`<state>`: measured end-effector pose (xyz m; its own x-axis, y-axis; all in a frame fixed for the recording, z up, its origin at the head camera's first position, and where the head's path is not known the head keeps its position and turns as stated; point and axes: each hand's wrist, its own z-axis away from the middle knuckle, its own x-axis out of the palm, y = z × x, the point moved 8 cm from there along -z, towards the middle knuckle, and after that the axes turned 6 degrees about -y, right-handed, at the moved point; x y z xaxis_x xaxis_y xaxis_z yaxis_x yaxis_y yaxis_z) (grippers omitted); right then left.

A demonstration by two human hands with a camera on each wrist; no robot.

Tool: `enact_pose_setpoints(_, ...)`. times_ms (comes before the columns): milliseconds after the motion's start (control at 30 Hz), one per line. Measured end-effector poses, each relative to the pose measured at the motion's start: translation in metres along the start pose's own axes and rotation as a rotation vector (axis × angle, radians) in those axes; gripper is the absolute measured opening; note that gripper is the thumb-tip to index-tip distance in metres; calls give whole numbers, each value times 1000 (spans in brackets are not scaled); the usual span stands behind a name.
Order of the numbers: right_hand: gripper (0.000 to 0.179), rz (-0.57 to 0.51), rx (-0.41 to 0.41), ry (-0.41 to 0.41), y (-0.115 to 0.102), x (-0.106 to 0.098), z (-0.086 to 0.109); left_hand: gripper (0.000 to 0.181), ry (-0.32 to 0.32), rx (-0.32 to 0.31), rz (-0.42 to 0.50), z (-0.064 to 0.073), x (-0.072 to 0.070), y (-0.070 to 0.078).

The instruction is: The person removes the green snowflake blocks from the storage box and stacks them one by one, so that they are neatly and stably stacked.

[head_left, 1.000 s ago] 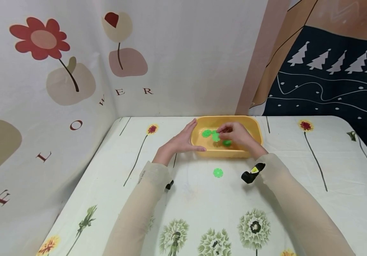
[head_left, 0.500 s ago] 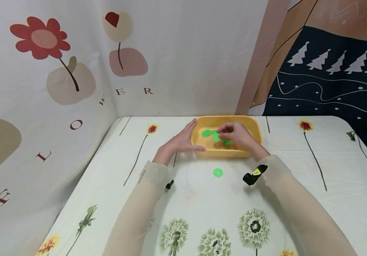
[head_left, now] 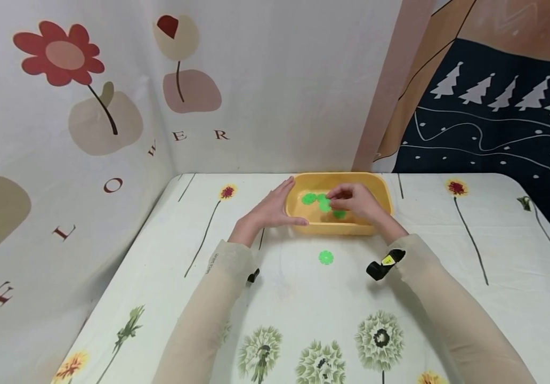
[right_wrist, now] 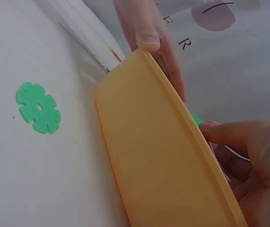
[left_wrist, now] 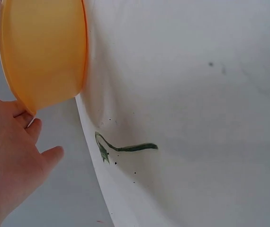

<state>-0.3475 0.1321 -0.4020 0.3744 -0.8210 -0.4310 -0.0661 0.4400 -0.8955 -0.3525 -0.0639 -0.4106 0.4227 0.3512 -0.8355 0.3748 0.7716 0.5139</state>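
My right hand (head_left: 354, 201) is inside the yellow plastic bin (head_left: 334, 229), its thumb and fingertips pinching a green snowflake building disc (head_left: 324, 204). In the right wrist view only a sliver of green (right_wrist: 196, 119) shows beyond the rim, beside the thumb. My left hand (head_left: 271, 209) rests on the bin's left end, thumb along the near rim and the other fingers stretched toward the far left corner. A second green disc (head_left: 309, 199) lies left of the pinched one, and another (head_left: 339, 214) lies partly under my right hand. Whether the left disc touches the pinched one is unclear.
One loose green disc (head_left: 325, 257) with slotted edges lies on the flower-print tablecloth (head_left: 284, 298) in front of the bin. A pale printed curtain (head_left: 275, 96) rises behind the table, with a dark tree-patterned cloth (head_left: 486, 128) at the right.
My right wrist has shifted slightly right and down, its fingers staying at the green disc. The left hand keeps its place on the bin. The view tilts a little.
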Motion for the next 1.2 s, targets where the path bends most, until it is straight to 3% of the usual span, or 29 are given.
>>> enact_pose_setpoints(267,29,11,28,-1,0,-2,7,120,10,1,-17,0,0,0)
enact_pose_setpoints(567,29,6,5,-7,-1,-1,12,120,10,-7,-14,-1,0,-1)
enact_pose_setpoints(833,25,-73,-14,-35,-6,3,20,121,2,-2,4,-3,1,0)
enact_pose_setpoints(1200,24,-47,-11,-35,-11,7,33,120,-13,46,135,-5,-1,-3)
